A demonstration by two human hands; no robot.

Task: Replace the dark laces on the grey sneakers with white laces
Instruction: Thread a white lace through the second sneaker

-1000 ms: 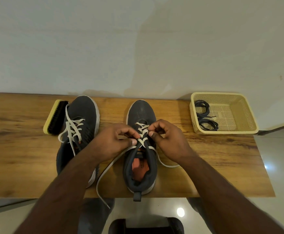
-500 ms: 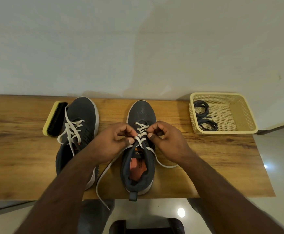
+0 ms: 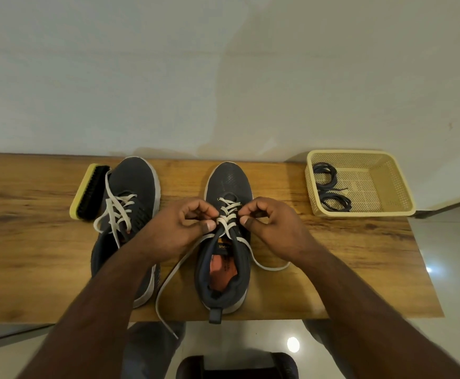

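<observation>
On the bench [image 3: 31, 269], the right grey sneaker [image 3: 227, 258] stays between both hands, left hand [image 3: 181, 231] and right hand [image 3: 271, 228] fingers still pinching the white lace [image 3: 227, 214] at the upper eyelets, barely shifted, lacing nearly finished; dark laces [image 3: 330, 190] well right.

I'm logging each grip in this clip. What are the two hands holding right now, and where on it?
Both the left hand and right hand pinch the white lace at the upper eyelets of the right-side sneaker; its loose ends trail free.
</observation>
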